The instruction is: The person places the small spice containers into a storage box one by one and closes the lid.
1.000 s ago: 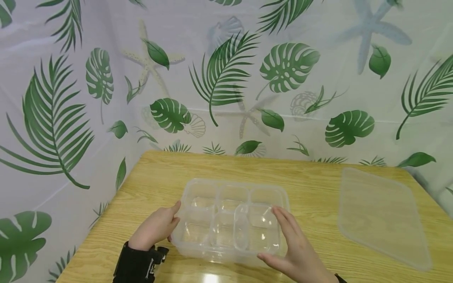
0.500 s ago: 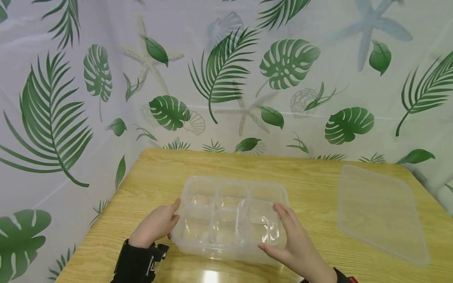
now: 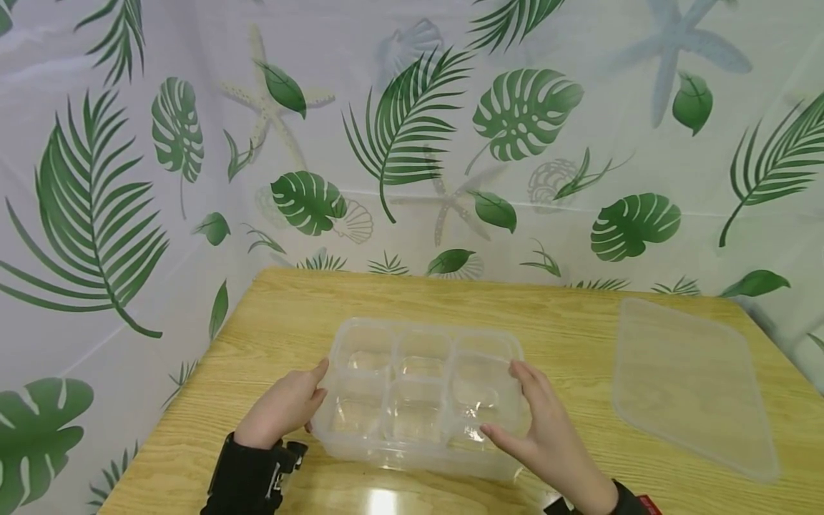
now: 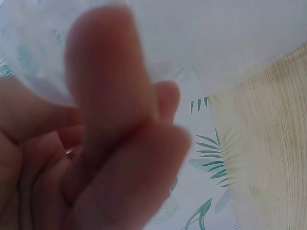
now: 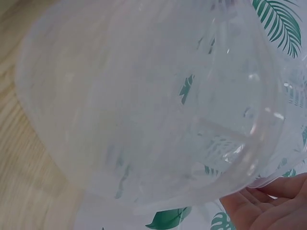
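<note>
A translucent plastic storage box (image 3: 418, 458) with several inner compartments sits on the table. My left hand (image 3: 280, 408) grips its left end, thumb near the rim. Close up in the left wrist view, the curled fingers (image 4: 115, 96) lie against the cloudy wall. Over the box's right end, my right hand (image 3: 547, 436) pinches a small clear container (image 3: 479, 379) between thumb and fingers. That container is low inside the right-hand part of the box, and its transparent edges blend with the box. In the right wrist view, the hand (image 5: 271, 206) shows at the rim beyond the box.
A flat translucent lid (image 3: 695, 393) lies on the right side of the wooden table (image 3: 560, 315). Leaf-patterned sheeting (image 3: 412, 143) hangs behind the table and along its left. Black straps are on both wrists, the left one (image 3: 247, 476) bearing a small device.
My right hand has moved slightly right and away from me, taking the small container further into the box's right end. The left hand keeps its grip at the left end.
</note>
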Available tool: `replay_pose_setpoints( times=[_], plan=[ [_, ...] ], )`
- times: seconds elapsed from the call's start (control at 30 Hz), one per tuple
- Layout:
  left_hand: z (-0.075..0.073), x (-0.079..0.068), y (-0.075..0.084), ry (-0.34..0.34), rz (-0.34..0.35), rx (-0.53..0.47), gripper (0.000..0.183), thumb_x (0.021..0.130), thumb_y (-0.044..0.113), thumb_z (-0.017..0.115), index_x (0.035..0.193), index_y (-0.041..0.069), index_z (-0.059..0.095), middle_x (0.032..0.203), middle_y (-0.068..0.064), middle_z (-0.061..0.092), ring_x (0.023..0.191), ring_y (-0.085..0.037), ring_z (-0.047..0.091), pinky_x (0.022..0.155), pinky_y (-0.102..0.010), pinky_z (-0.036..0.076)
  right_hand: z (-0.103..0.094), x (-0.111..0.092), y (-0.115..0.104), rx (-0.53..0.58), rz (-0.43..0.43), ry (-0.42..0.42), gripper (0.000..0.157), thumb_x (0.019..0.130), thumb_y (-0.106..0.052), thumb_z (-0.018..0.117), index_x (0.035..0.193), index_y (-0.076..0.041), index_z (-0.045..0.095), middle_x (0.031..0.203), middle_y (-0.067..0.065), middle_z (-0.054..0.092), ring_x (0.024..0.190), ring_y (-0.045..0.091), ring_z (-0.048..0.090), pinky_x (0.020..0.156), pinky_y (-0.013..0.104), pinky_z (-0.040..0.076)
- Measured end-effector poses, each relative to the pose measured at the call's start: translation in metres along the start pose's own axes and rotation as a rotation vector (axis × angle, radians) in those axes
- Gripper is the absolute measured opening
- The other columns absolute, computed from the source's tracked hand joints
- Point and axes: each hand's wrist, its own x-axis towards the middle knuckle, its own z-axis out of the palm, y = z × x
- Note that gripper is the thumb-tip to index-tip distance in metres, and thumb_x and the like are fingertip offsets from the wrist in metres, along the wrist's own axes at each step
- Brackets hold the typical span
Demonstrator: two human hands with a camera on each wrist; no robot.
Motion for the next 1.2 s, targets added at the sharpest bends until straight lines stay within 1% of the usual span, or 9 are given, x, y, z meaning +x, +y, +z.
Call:
replay_pose_setpoints(
  times=[0.13,0.37,0.47,0.67,0.87,1.0,1.2],
  plan=[
    [0.0,0.0,0.0,-0.003,-0.003,0.001,0.048,0.089,0.003,0.049,0.132,-0.01,0.032,0.057,0.0,0.049,0.039,-0.01,0.048,0.045,-0.024,0.039,-0.002,0.001,0.002,-0.015,0.014,0.007,0.079,0.067,-0.023,0.078,0.125,0.011,0.037,0.119,0.024,0.043,0.104,0.036,0.045,0.077,0.052,0.041],
    [-0.001,0.0,0.002,0.004,-0.001,0.007,0.048,0.089,0.002,0.049,0.132,-0.01,0.032,0.058,0.0,0.049,0.04,-0.013,0.049,0.044,-0.024,0.039,-0.005,0.002,0.005,-0.014,0.067,-0.015,0.079,0.069,-0.025,0.076,0.128,0.009,0.035,0.12,0.023,0.042,0.103,0.035,0.046,0.077,0.05,0.041],
    [-0.001,0.0,0.002,0.007,-0.001,0.008,0.048,0.088,0.002,0.05,0.131,-0.011,0.033,0.058,-0.001,0.049,0.041,-0.014,0.05,0.044,-0.024,0.039,-0.006,0.002,0.006,-0.012,0.054,-0.015,0.079,0.069,-0.026,0.076,0.128,0.009,0.035,0.12,0.022,0.042,0.104,0.034,0.045,0.077,0.052,0.041],
    [0.0,0.0,0.001,0.01,0.005,0.017,0.048,0.088,0.002,0.05,0.131,-0.011,0.033,0.058,-0.001,0.049,0.041,-0.014,0.05,0.045,-0.024,0.04,-0.005,0.002,0.009,-0.025,-0.004,-0.01,0.08,0.067,-0.024,0.077,0.127,0.01,0.036,0.121,0.021,0.043,0.106,0.035,0.043,0.078,0.054,0.039],
    [0.001,-0.003,0.0,-0.006,0.003,0.033,0.048,0.089,0.002,0.049,0.132,-0.01,0.031,0.055,0.001,0.047,0.04,-0.012,0.048,0.044,-0.024,0.038,-0.004,0.001,0.013,-0.027,-0.029,0.013,0.081,0.065,-0.022,0.078,0.125,0.012,0.036,0.12,0.024,0.042,0.105,0.035,0.043,0.08,0.053,0.038],
    [0.001,-0.003,0.0,0.002,0.008,0.051,0.048,0.089,0.003,0.048,0.132,-0.01,0.031,0.057,0.0,0.048,0.04,-0.009,0.046,0.044,-0.024,0.038,-0.005,0.003,0.014,-0.02,-0.025,0.004,0.082,0.064,-0.02,0.079,0.125,0.013,0.036,0.12,0.026,0.041,0.107,0.037,0.042,0.081,0.054,0.037],
    [0.0,-0.002,0.0,0.017,0.011,0.058,0.048,0.089,0.003,0.048,0.132,-0.009,0.032,0.059,-0.001,0.048,0.042,-0.008,0.046,0.044,-0.023,0.039,-0.009,0.005,0.016,-0.03,-0.005,-0.042,0.084,0.065,-0.021,0.078,0.128,0.013,0.033,0.124,0.027,0.038,0.11,0.04,0.039,0.082,0.054,0.036]
  ],
)
